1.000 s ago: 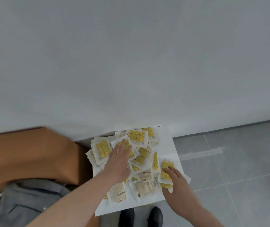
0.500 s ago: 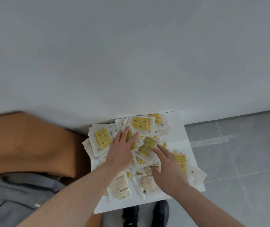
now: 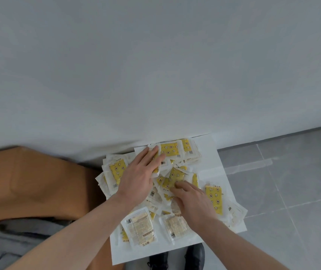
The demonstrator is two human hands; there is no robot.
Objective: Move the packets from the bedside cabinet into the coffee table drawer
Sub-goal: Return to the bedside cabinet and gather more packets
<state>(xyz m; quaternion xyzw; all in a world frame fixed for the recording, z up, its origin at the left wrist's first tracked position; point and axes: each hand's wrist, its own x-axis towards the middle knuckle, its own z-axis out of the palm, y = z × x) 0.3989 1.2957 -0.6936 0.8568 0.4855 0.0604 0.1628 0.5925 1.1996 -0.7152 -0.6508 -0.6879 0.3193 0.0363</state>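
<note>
**Packets heaped on bedside cabinet, both hands on the pile**

Item: packets [image 3: 172,177], many, clear-edged sachets. Most show a yellow printed face; several near the front edge lie with a pale beige, text-printed side up. They overlap in a loose heap and cover most of the cabinet top, a few reaching its right and left edges.

Support: bedside cabinet [image 3: 221,168], white flat top, standing against a white wall [image 3: 155,65].

Left hand [image 3: 139,177]: laid palm down over the left and rear part of the heap, fingers straight and close together, fingertips reaching a yellow packet at the back. It presses on the packets; nothing is curled into its grip.

Right hand [image 3: 191,201]: resting on the middle of the heap, fingers bent with their tips on a yellow packet. Whether it pinches that packet cannot be told.

Surroundings: grey tiled floor [image 3: 292,191] to the right; a tan padded surface [image 3: 31,182] to the left; grey fabric [image 3: 19,236] at lower left; dark shoes [image 3: 194,256] below the cabinet's front edge.
</note>
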